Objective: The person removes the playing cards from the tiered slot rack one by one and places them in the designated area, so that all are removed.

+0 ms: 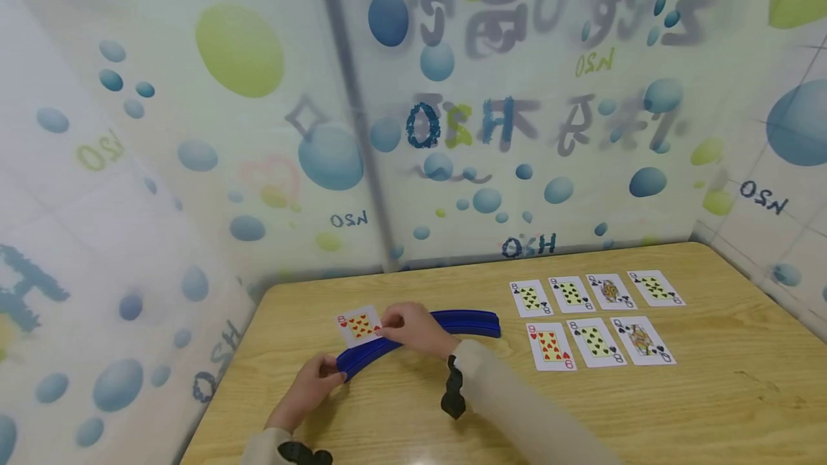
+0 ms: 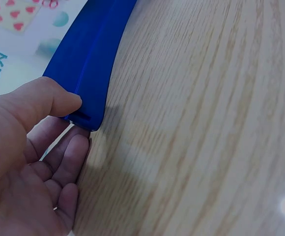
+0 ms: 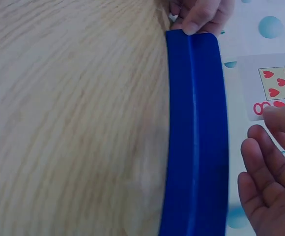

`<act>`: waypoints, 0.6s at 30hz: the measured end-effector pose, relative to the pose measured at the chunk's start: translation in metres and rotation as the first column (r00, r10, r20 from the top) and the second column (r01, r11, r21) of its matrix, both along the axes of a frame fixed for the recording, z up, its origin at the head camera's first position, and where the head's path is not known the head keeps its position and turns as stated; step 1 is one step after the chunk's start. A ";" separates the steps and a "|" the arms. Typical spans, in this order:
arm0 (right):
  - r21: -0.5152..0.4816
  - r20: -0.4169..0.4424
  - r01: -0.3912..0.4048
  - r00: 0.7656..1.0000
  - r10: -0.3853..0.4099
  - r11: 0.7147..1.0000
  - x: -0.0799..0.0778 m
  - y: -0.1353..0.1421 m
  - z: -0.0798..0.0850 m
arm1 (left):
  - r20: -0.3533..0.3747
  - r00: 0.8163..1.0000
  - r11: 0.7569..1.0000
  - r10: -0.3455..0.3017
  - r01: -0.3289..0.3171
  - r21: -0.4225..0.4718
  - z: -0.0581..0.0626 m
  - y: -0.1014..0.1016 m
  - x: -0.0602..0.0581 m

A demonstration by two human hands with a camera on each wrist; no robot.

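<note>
A curved blue playing card holder lies on the wooden table. My left hand pinches its left end, the thumb on top and fingers at the underside, as the left wrist view shows. An eight of hearts stands face toward me behind the left part of the holder. My right hand pinches this card by its lower right corner between thumb and fingers. In the right wrist view the card appears apart from the holder's groove; whether its lower edge touches the holder I cannot tell.
On the right of the table, several cards lie face up in two rows, among them a nine of hearts, an eight of spades and a queen. A patterned curtain hangs behind the table's far edge.
</note>
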State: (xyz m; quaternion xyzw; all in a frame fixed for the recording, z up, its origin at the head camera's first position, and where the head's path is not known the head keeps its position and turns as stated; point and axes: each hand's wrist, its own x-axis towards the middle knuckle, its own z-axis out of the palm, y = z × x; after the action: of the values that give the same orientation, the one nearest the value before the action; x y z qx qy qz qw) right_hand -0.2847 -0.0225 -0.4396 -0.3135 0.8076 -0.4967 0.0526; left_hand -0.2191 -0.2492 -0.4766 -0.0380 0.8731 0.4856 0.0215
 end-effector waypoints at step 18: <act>0.039 -0.140 0.082 0.987 -0.076 0.996 -0.009 0.077 0.033 | 0.029 1.000 1.000 -0.008 0.009 -0.027 0.002 0.002 0.000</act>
State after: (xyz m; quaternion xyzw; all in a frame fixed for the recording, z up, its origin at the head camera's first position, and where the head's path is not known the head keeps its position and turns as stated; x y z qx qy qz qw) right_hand -0.2935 0.0548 -0.4068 -0.3137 0.8320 -0.4573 -0.0163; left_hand -0.2186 -0.2477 -0.4742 -0.0417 0.8793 0.4731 0.0354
